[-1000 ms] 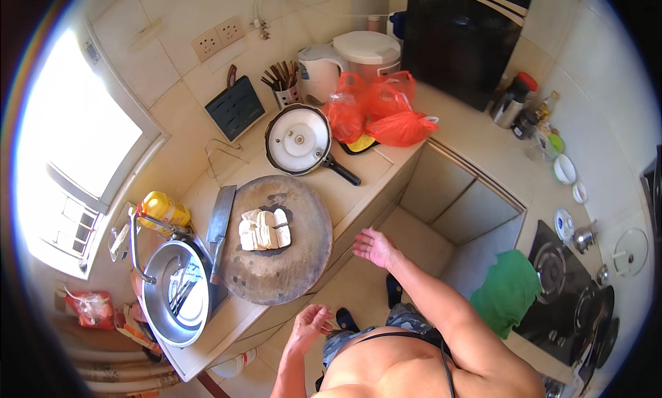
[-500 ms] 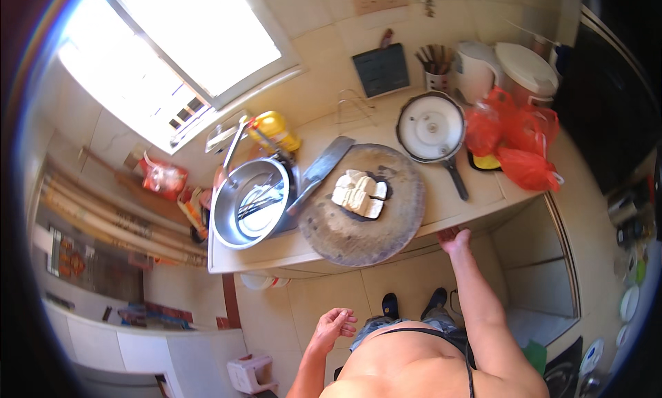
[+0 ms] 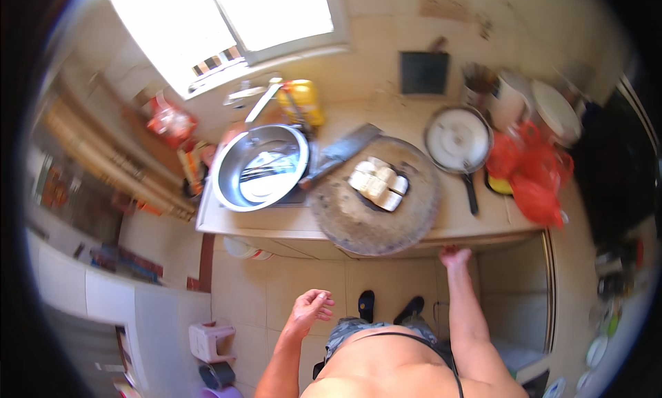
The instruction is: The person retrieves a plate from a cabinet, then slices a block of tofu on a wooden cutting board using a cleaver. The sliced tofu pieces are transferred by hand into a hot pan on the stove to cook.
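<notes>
Left hand [image 3: 310, 310]: half open, fingers loosely curled, nothing visible in the grip. Position: in front of the body, above the floor and well apart from the surface [image 3: 495, 224]. Right hand [image 3: 455, 255]: raised to the front edge of the surface, right of the chopping board [image 3: 345, 222] and beside the left side of the open compartment [image 3: 507, 294]. Its fingertips are blurred and shaded below the edge; opening, contact and grip cannot be told.

The round chopping board overhangs the front edge of the surface. The white sliced pieces [image 3: 376, 184] sit near its middle; the cleaver [image 3: 348, 148] lies along its rear left rim.

Change from one second ago: the right hand, then spread and clear of the front edge, is now at it. The left hand remains unloaded. The board, pieces and cleaver keep their places on the surface.
</notes>
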A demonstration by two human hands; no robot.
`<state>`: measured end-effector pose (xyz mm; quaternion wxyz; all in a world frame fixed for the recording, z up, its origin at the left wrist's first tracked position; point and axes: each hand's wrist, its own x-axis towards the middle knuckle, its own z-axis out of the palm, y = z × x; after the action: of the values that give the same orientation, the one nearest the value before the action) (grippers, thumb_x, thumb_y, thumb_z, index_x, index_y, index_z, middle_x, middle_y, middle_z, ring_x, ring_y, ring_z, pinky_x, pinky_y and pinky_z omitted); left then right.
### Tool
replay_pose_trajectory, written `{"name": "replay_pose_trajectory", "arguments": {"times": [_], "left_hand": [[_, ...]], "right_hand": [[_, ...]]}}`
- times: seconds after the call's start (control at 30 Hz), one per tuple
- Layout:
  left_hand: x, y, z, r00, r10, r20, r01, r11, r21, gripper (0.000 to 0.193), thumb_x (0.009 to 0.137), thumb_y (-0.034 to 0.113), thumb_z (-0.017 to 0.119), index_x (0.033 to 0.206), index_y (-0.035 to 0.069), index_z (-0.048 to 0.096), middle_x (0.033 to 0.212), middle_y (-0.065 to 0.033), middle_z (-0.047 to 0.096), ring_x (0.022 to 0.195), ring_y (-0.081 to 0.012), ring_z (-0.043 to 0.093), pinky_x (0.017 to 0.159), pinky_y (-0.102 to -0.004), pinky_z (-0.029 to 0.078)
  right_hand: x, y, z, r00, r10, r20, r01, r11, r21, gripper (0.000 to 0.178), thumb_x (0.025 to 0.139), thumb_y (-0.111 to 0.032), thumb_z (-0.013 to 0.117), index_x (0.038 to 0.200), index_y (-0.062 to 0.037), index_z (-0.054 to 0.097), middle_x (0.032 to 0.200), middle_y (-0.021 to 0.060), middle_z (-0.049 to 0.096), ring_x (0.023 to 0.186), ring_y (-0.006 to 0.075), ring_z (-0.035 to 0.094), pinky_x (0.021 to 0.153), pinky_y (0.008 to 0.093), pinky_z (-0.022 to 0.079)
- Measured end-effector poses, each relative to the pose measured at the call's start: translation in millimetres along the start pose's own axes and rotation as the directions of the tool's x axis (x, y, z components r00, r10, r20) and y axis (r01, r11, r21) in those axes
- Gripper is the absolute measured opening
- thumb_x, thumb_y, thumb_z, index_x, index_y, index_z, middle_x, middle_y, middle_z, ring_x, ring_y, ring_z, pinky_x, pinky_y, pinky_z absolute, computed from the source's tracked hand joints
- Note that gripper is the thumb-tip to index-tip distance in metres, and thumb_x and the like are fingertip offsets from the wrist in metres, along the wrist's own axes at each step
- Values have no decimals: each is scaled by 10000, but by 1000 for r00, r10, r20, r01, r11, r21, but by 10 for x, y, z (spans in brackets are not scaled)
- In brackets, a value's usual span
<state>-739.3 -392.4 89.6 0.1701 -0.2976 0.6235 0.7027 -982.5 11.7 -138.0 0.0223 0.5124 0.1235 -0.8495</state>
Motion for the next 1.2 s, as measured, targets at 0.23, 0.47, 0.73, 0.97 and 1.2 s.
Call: {"name": "replay_pose_trajectory", "arguments": {"times": [0.23,0.47,0.73,0.97,1.2], "left_hand": [[407,42,597,966,-135,223,84,972,221,299,1065,262,567,1185,-5,626,1005,-108,712,746,-166,690,659,-311,592],[997,-83,1388,883,-194,427,-124,782,611,357,1053,317,588,1161,-21,631,949,-76,700,724,-134,641,633,-287,531],[1299,-434,1697,880,-267,393,-142,641,754,236,1022,177,580,1140,-20,635,883,-78,687,645,-121,622,544,-287,503],[1406,-637,1694,852,-373,366,-125,534,836,326,1032,278,602,1152,-24,621,937,-112,713,640,-146,663,532,-285,537],[1668,-682,2029,852,-361,378,-163,503,848,309,1028,277,586,1126,-13,635,920,-109,712,654,-158,678,519,-292,549]], "right_hand": [[-447,101,-724,995,-86,-41,81,991,-106,671,949,-790,404,741,-165,531,654,-3,546,623,153,501,603,304,405],[-935,125,-1431,985,-155,-82,117,930,-347,707,1015,-724,274,887,-105,591,691,49,630,572,187,602,540,336,521],[-1319,48,-1904,971,-200,-128,130,899,-418,675,1030,-691,310,1083,-59,540,779,83,633,600,165,614,494,312,533],[-1040,-428,-2176,663,-720,-204,491,624,-608,419,1026,-394,617,1076,5,501,824,72,556,731,161,571,655,343,514],[-990,-672,-2178,491,-869,-56,671,418,-612,475,956,-299,736,1197,-4,451,826,50,541,718,143,526,651,334,480]]}}
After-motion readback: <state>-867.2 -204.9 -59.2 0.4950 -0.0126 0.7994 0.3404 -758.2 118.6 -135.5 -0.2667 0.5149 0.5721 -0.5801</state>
